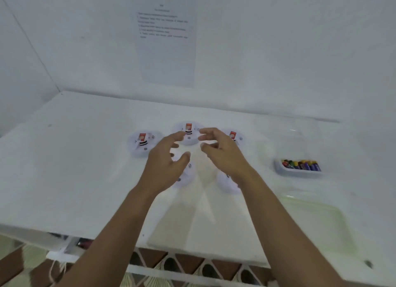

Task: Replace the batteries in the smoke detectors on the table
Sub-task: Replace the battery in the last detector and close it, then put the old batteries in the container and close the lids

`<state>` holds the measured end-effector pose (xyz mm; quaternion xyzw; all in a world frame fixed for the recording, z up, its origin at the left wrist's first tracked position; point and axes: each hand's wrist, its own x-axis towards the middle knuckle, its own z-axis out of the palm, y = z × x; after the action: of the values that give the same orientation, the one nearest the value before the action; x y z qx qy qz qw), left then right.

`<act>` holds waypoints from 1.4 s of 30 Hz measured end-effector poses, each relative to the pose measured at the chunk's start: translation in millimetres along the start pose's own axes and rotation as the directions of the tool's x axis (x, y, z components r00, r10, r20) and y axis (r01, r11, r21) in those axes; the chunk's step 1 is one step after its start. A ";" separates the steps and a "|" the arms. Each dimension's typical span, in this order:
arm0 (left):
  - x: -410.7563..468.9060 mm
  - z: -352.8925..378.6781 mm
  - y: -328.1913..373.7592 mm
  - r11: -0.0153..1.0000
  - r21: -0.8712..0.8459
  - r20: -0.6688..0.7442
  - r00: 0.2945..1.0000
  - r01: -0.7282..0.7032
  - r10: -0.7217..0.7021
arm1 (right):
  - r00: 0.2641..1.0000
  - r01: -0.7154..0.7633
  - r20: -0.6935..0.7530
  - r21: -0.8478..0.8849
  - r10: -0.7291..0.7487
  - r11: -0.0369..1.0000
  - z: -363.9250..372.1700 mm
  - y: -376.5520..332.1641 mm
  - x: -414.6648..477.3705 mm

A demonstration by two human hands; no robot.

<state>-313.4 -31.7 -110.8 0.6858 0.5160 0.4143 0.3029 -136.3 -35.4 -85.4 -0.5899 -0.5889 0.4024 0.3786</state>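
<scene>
Several round white smoke detectors lie on the white table [81, 162]. The back left detector [143, 144], the back middle detector [188, 133] and the back right detector [234, 135] each show a red-and-white battery. Two nearer detectors, one [186, 175] under my left hand and one [226, 183] under my right wrist, are partly hidden. My left hand [166, 163] and my right hand [222, 153] hover over them, fingers spread, holding nothing. A small white tray [297, 172] at the right holds several coloured batteries.
A clear container with a pale green tint [317, 218] sits at the near right, and another clear container [282, 141] stands behind the battery tray. A printed sheet [167, 40] hangs on the white wall. The table's front edge runs below my forearms.
</scene>
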 end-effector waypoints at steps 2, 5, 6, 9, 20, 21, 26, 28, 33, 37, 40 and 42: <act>-9.0 19.3 18.1 0.998 0.020 0.095 0.993 -0.066 0.064 | 0.999 -0.020 -0.049 -0.009 0.019 1.000 -28.3 8.8 -22.7; -21.0 57.9 44.5 0.988 0.071 0.262 0.958 -0.136 0.113 | 0.996 -0.065 -0.070 -0.082 0.060 0.994 -71.4 28.6 -56.6; -24.4 72.1 52.0 0.983 0.084 0.320 0.939 -0.162 0.127 | 0.995 -0.079 -0.074 -0.122 0.070 0.989 -85.3 36.8 -67.0; -32.7 116.4 68.4 0.968 0.126 0.455 0.880 -0.217 0.138 | 0.989 -0.126 -0.102 -0.174 0.109 0.977 -124.1 63.3 -95.9; -77.1 220.0 81.6 0.933 0.360 0.251 0.961 0.018 -0.115 | 0.939 -0.335 -0.288 -0.645 0.187 0.687 -212.3 170.0 -170.5; -78.4 222.8 80.2 0.923 0.383 0.247 0.960 0.026 -0.130 | 0.937 -0.341 -0.290 -0.636 0.195 0.692 -215.3 175.9 -175.1; -90.2 232.6 76.6 0.907 0.421 0.184 0.981 -0.017 -0.067 | 0.946 -0.255 -0.319 -0.613 0.061 0.748 -219.0 194.1 -184.8; -94.9 235.1 80.7 0.901 0.430 0.122 0.993 -0.053 0.000 | 0.943 -0.213 -0.333 -0.601 0.000 0.770 -219.3 197.7 -185.3; -102.2 236.3 96.6 0.921 0.386 -0.027 0.998 -0.041 0.056 | 0.899 -0.157 -0.426 -0.534 -0.104 0.831 -224.5 189.7 -189.7; -101.6 230.6 127.4 0.969 0.243 -0.108 0.994 0.030 -0.004 | 0.897 -0.141 -0.434 -0.473 -0.090 0.870 -236.8 174.4 -190.3; -96.5 225.4 150.5 0.995 -0.012 -0.137 0.986 0.097 -0.098 | 0.897 -0.088 -0.429 -0.409 -0.107 0.908 -246.8 163.3 -190.1; -93.9 222.3 161.1 0.983 -0.166 -0.159 0.981 0.084 -0.111 | 0.873 0.003 -0.456 -0.348 -0.172 0.938 -251.1 155.8 -190.3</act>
<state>-55.6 -164.8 -104.2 0.5961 0.5384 0.4947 0.3318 159.0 -221.9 -125.6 -0.6992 -0.5629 0.1194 0.4242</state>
